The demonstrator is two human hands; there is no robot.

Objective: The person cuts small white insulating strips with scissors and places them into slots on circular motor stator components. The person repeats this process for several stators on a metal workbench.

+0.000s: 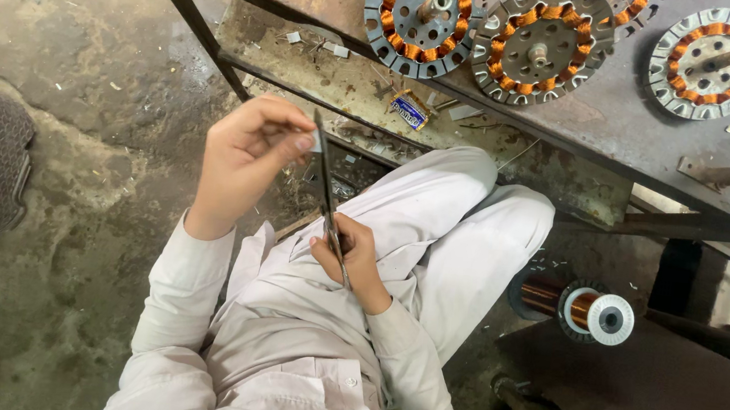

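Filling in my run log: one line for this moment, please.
left hand: pinches strip top | right hand: grips thin strip lower down | stators on bench

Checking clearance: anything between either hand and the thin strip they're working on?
Nothing visible. The left hand pinches the top end of the strip, and the right hand grips its lower end over the lap. Both touch it directly; the bench sits beyond, apart from it.

Bench ahead, hands over the lap.
Three motor stators [545,41] lie in a row on the bench [627,115]; a wire spool [584,309] lies on the floor at right.
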